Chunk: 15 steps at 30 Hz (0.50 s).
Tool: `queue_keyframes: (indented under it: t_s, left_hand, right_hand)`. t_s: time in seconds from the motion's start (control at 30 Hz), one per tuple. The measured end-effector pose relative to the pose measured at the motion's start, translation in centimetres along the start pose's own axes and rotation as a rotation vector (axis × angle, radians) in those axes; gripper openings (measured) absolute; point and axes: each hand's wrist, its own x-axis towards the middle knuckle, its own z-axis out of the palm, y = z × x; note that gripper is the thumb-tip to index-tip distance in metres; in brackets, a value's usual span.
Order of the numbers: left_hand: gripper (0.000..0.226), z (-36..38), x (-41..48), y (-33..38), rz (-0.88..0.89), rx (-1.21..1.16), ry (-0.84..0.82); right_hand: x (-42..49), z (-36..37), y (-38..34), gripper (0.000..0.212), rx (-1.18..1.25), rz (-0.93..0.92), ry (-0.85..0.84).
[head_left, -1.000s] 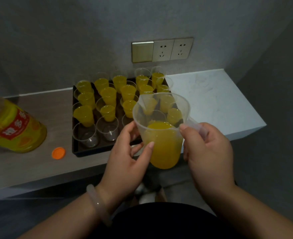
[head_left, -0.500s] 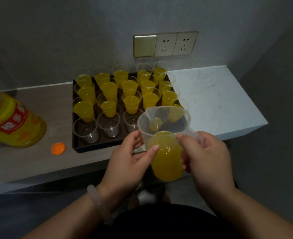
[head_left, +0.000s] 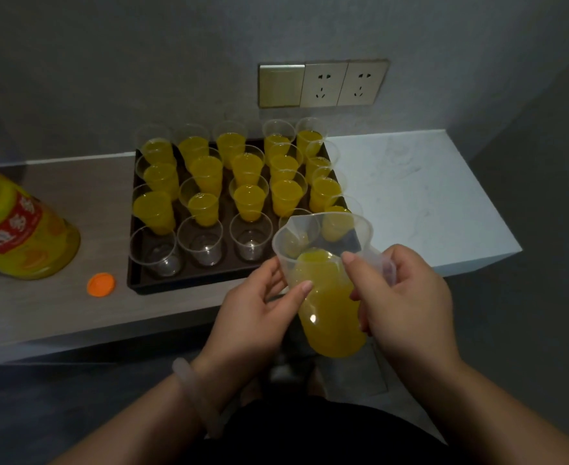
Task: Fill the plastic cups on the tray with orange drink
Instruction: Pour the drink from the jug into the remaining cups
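Note:
A dark tray (head_left: 189,282) on the counter holds several clear plastic cups. Most are filled with orange drink (head_left: 248,202). The three leftmost cups of the front row stand empty, such as one (head_left: 154,251) at the left corner. Both hands hold a clear measuring jug (head_left: 326,290), half full of orange drink, just in front of the tray's right front corner. My right hand (head_left: 407,297) grips its handle. My left hand (head_left: 259,310) holds its side with thumb and fingers. The jug hides part of the front-right cups.
A large open bottle of orange drink (head_left: 18,233) stands at the left on the counter, its orange cap (head_left: 101,284) lying beside the tray. Wall sockets (head_left: 323,83) sit above the tray. A white counter section (head_left: 410,193) lies to the right.
The jug has come down and closer to me, from over the tray's front row to just before its front right corner. Both hands keep their hold.

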Motion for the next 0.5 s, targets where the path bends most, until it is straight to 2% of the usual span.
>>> queue_keyframes:
  t_s: [0.1, 0.27, 0.5]
  left_hand:
    - [0.042, 0.0, 0.4, 0.2, -0.018, -0.009, -0.041]
    - [0.049, -0.8, 1.3, 0.1, -0.074, 0.063, -0.159]
    - [0.060, -1.3, 1.9, 0.0, -0.163, 0.066, -0.157]
  right_hand:
    - [0.5, -0.2, -0.1, 0.042, -0.029, -0.020, 0.011]
    - [1.1, -0.3, 0.0, 0.044, -0.055, -0.018, -0.003]
    - [1.6, -0.4, -0.4, 0.033, -0.053, -0.032, -0.009]
